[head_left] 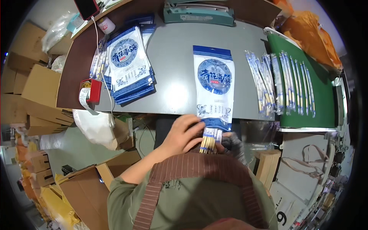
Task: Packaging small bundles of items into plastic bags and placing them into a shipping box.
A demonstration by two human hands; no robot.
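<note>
A white and blue printed plastic bag (214,103) lies on the grey table with its lower end over the near edge. A bundle of wrapped chopsticks (209,142) sticks out of that end, partly inside the bag. My bare left hand (186,132) is closed at the left corner of the bag's end, its fingertips beside the chopsticks. My right hand (232,145), in a grey glove, grips the bundle from the right; its thumb lies on the chopsticks and its other fingers are mostly hidden. More wrapped chopsticks (260,84) lie in rows to the right.
A stack of similar bags (128,65) lies at the left, near a red tape dispenser (91,91) and a white cable. A green board (322,92) carries several chopstick packs. At the back stands a teal sealing machine (199,15). Cardboard boxes (82,184) stand lower left.
</note>
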